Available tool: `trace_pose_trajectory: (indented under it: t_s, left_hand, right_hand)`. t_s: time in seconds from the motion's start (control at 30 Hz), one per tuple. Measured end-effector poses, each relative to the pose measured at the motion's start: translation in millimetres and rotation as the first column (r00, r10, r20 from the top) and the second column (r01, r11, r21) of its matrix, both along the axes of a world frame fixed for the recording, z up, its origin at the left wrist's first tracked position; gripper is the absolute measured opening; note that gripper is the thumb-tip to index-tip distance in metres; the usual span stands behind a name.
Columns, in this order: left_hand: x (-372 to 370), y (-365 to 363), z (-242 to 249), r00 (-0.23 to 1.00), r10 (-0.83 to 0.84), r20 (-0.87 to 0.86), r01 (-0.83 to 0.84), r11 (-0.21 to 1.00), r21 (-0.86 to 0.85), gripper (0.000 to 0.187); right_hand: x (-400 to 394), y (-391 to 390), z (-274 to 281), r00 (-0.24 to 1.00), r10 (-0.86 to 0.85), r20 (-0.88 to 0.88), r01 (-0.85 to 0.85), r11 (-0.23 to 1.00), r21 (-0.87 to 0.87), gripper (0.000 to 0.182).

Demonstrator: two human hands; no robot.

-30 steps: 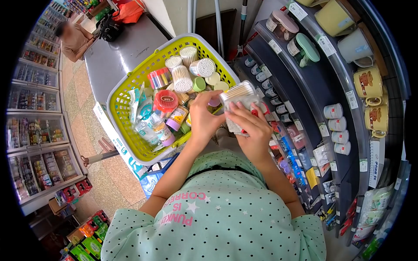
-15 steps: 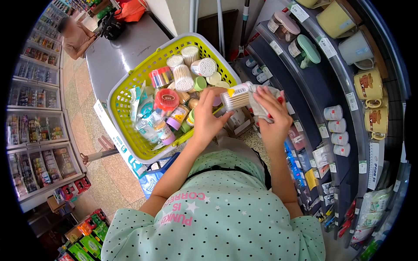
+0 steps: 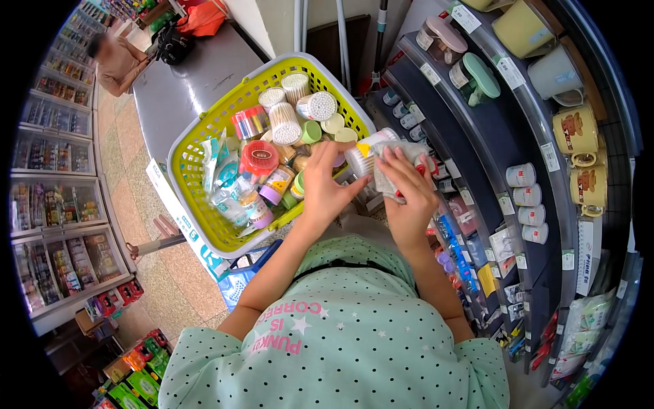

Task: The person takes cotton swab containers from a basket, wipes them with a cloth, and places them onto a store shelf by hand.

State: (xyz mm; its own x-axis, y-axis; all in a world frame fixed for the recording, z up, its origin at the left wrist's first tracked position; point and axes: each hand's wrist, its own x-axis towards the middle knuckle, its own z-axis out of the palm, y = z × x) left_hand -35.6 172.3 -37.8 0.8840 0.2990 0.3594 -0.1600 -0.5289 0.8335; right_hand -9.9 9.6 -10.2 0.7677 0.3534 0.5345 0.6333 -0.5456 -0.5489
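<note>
My left hand (image 3: 321, 178) is closed on the near end of a clear tub of cotton swabs (image 3: 360, 157) with a yellow mark on its label. My right hand (image 3: 409, 194) grips a grey cloth (image 3: 390, 178) and presses it against the tub's side; something red shows near its fingers. Just left of the hands is a yellow-green basket (image 3: 193, 218) with a grey rim. Inside it lie several swab tubs (image 3: 285, 124), a red-lidded round container (image 3: 259, 158), purple-lidded jars (image 3: 259, 211) and clear plastic packets (image 3: 228, 198).
On my right, curved dark shelves (image 3: 470, 112) hold mugs (image 3: 575, 133), small white cups (image 3: 522, 175) and lidded containers. A grey table (image 3: 184, 88) extends behind the basket, with a black bag (image 3: 174, 46) on it. A person (image 3: 117, 65) is at far left, near display cases (image 3: 54, 153).
My right hand and the cloth have moved left and slightly down along the swab tub, covering more of it. The left hand keeps its hold, and the tub has turned a little.
</note>
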Motion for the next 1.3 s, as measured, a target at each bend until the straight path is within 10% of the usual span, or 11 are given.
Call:
trace_pose_trajectory:
  t_s: [0.47, 0.8, 1.3]
  left_hand:
    - [1, 2, -2, 0.993, -0.030, 0.113, 0.032, 0.999, -0.019, 0.047]
    - [-1, -2, 2, 0.999, -0.033, -0.019, 0.034, 0.997, 0.062, 0.064]
    - [-1, 0, -10, 1.000, 0.001, -0.003, -0.001, 0.998, 0.059, 0.053]
  right_hand:
    - [-11, 0, 22, 0.897, 0.379, -0.227, -0.329, 0.916, 0.230, 0.045]
    - [15, -10, 6, 0.998, -0.067, -0.019, 0.067, 0.998, -0.005, 0.053]
    - [-8, 12, 10, 0.968, 0.239, -0.071, -0.230, 0.967, 0.112, 0.047]
